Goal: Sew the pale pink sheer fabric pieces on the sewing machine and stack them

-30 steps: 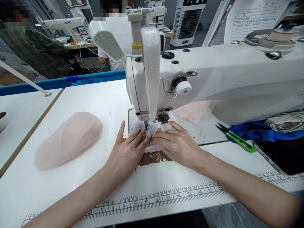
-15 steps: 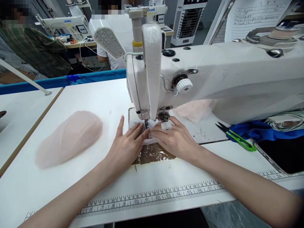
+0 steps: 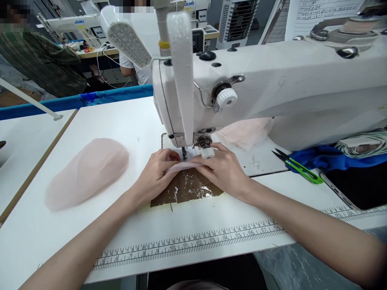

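Observation:
A white sewing machine (image 3: 272, 80) stands on the white table (image 3: 60, 225). Just in front of its needle (image 3: 183, 153) both hands meet on a small pale piece of fabric (image 3: 181, 166). My left hand (image 3: 155, 173) has its fingers curled and pinches the fabric's left end. My right hand (image 3: 222, 169) pinches the right end; a white ring-like band (image 3: 207, 153) sits on one finger. Under the hands a patch of shiny brown tape (image 3: 187, 187) covers the table.
A heap of pale pink fabric (image 3: 87, 171) lies to the left, more pink fabric (image 3: 248, 133) behind the machine arm. Green thread snips (image 3: 298, 167), blue cloth (image 3: 338, 159) and a dark phone (image 3: 356, 189) lie at right. A printed ruler (image 3: 193, 243) runs along the front edge. Other people sit at machines beyond.
My left hand went from flat with spread fingers to a curled pinch. Both hands lifted the fabric's edge by the needle, uncovering more brown tape. The camera moved closer and lower.

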{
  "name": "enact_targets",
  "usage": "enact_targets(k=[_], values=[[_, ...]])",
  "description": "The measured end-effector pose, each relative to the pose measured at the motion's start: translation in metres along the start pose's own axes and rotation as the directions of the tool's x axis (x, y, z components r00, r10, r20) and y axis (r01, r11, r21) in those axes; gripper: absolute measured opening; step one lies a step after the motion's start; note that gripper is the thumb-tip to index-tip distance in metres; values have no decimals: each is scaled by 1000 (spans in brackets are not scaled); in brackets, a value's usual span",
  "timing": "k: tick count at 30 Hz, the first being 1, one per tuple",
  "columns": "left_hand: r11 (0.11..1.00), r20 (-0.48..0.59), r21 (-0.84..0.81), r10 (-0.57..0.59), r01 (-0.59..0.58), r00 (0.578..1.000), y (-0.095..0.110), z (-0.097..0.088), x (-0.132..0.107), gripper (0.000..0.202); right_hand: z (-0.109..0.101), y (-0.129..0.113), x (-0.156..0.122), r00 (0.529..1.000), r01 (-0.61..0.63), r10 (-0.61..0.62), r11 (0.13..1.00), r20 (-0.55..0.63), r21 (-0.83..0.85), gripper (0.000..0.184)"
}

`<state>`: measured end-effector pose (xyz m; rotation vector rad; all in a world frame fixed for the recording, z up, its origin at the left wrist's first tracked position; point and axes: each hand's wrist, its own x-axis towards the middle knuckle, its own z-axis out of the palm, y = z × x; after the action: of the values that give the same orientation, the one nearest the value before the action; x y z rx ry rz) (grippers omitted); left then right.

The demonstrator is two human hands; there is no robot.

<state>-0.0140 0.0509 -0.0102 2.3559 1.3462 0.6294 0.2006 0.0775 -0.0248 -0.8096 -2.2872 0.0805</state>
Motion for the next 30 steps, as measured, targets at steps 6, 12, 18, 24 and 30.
enact_targets(k=[6, 12, 18, 24, 30], values=[[997, 32, 27, 75, -75, 997, 1, -4, -2, 34, -2, -1, -1, 999, -24, 22, 998, 30, 52, 19], [871, -17, 431, 267, -234, 963, 17, 5, -18, 26, -7, -8, -6, 986, 161, -160, 986, 47, -29, 17], [748, -2, 612, 325, -255, 946, 32, 12, -29, 28, -6, -11, -10, 977, 211, -208, 975, 42, -75, 22], [757, 3, 605, 308, -247, 952, 28, 12, -28, 28, -4, -9, -10, 978, 205, -203, 976, 44, -74, 22], [778, -9, 584, 291, -232, 957, 24, 9, -22, 30, -1, -6, -7, 978, 211, -210, 973, 14, -98, 22]])
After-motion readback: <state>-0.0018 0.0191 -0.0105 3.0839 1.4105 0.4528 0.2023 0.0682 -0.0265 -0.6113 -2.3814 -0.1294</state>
